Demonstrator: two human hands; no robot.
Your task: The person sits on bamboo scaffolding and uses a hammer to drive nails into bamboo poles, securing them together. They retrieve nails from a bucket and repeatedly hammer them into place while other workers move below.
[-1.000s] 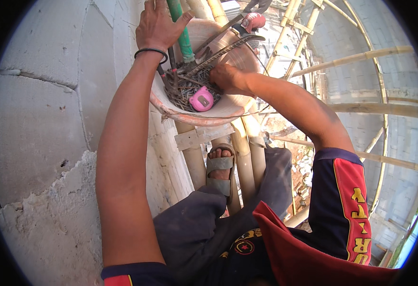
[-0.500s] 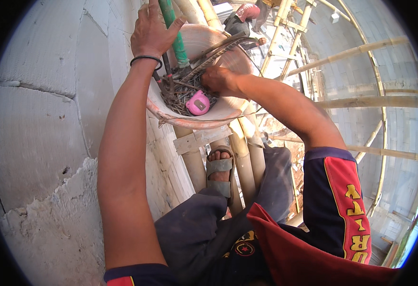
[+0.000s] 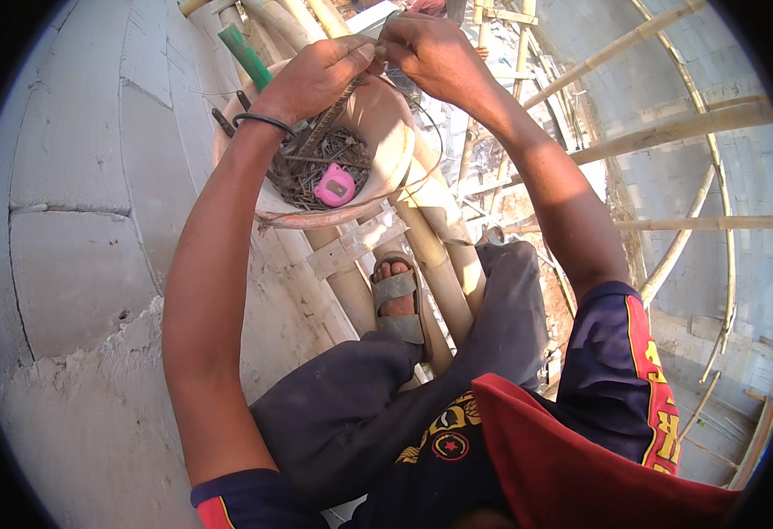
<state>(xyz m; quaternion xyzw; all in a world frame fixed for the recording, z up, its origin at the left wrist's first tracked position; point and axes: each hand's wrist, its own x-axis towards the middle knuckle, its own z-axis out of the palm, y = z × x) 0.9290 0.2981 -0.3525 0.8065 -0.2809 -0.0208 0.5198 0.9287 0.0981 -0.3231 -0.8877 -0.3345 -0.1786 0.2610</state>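
My left hand point(image 3: 316, 78) and my right hand point(image 3: 435, 55) meet above the far side of a pale, round bucket point(image 3: 393, 132). Fingertips of both are pinched close together, and what lies between them is too small and hidden to name. A ribbed steel bar point(image 3: 327, 122) slants up from the bucket toward my left fingers; I cannot tell whether they touch it. Loose nails point(image 3: 294, 181) cover the bucket's bottom, with a pink tape measure point(image 3: 334, 185) lying on them. A green handle point(image 3: 244, 55) sticks up beyond my left wrist.
Along the left runs a grey block wall point(image 3: 69, 256). Under the bucket and my sandalled foot point(image 3: 397, 300) are bamboo poles point(image 3: 435, 264). Bamboo rails point(image 3: 677, 137) cross at the right, and a bamboo ladder point(image 3: 520, 53) stands beyond. Part of another person point(image 3: 435, 7) shows at the top.
My right hand has come up out of the nails. My left hand has left the green handle's side and moved right to meet it. The bucket sits further left in view.
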